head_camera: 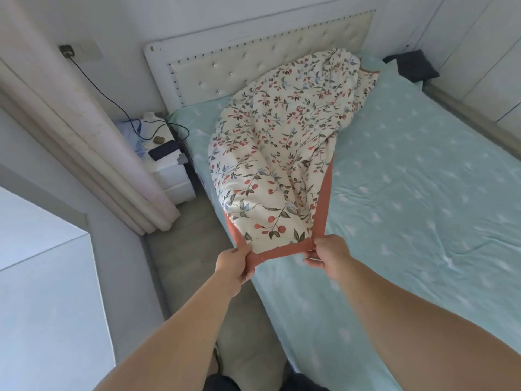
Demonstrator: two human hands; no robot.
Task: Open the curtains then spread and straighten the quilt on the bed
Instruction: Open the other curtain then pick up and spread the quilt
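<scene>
The quilt (279, 153) lies bunched in a long heap down the middle of the frame, running from the headboard (253, 60) toward me over the left part of the bed (423, 193). It looks soft and limp, puffy with filling yet probably light enough to lift and shake; it folds wherever nothing supports it, so I judge it will sag between my hands and drag on the sheet rather than slide flat.

The orange border (277, 252) is the sensible place to take it, since the hem is flatter and firmer than the padded floral part. My left hand (234, 262) pinches that border just left of centre, fingers curled round the edge. My right hand (328, 253) has its grip closed on the border's corner a little to the right. Between them the hem is pulled straight.

Most of the green sheet at right lies uncovered, so I reckon the spreading is barely begun. At the left of the frame the curtain (93, 142) hangs gathered beside a white nightstand (172, 176).
</scene>
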